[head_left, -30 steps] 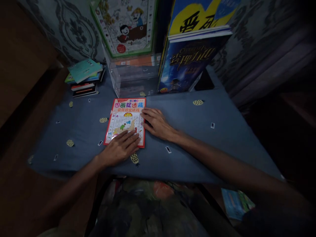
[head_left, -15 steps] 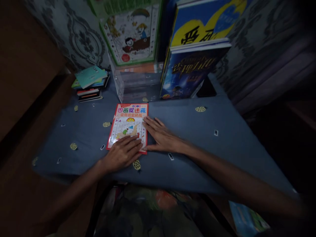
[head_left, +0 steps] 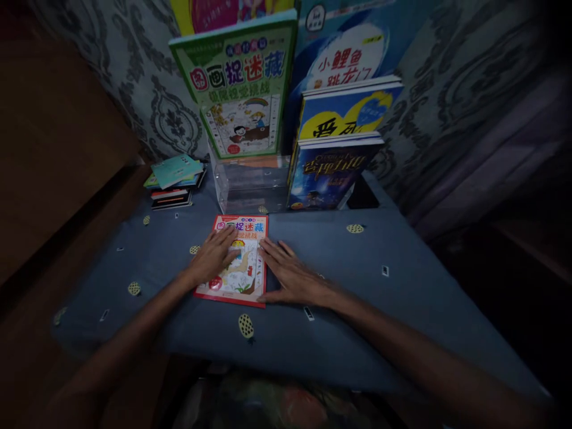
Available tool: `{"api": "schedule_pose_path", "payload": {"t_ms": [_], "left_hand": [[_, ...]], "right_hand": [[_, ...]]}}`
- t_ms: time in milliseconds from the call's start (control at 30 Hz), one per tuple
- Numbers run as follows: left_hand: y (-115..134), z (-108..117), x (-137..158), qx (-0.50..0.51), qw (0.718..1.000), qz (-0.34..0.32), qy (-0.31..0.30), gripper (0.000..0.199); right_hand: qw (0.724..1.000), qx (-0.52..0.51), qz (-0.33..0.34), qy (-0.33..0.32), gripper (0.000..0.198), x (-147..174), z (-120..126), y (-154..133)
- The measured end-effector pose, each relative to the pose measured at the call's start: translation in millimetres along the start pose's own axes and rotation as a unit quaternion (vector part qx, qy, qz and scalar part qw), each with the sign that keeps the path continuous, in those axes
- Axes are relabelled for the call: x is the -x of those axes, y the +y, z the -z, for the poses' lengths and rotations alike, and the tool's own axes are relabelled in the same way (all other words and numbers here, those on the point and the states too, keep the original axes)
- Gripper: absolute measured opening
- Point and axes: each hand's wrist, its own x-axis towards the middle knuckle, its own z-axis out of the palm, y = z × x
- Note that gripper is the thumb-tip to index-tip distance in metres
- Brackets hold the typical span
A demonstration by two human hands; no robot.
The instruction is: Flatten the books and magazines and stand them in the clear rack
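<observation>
Red borders the book (head_left: 245, 265) lying face up on the blue tablecloth (head_left: 342, 253), just in front of the clear rack (head_left: 252, 198). Its long axis runs near to far, title end pointing at the rack, print upright from this side. The left hand (head_left: 213, 257) lies over the cover's left part, fingers stretched out, gripping nothing; the right hand (head_left: 292, 279) has its fingertips at the right edge, thumb spread well away, with no grip.
</observation>
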Motion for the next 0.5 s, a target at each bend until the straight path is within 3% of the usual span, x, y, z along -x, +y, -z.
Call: {"api": "schedule_pose_path", "payload": {"t_ms": [167,367,500], "left_hand": [[-11,-14,-3,-0.014,0.992,0.09,0.085,0.06],[-4,-21,3,-0.017,0.981,0.156,0.117,0.055],[-7,-21,3,0.086,0.969,0.146,0.178,0.053]], "right_hand": [[1.0,0.002,-0.017,-0.01,0.121,-11,6,5],[0.996,0.027,-0.082,0.026,0.11,-48,14,19],[0.992,0.025,-0.116,0.036,0.104,-54,14,14]]}}
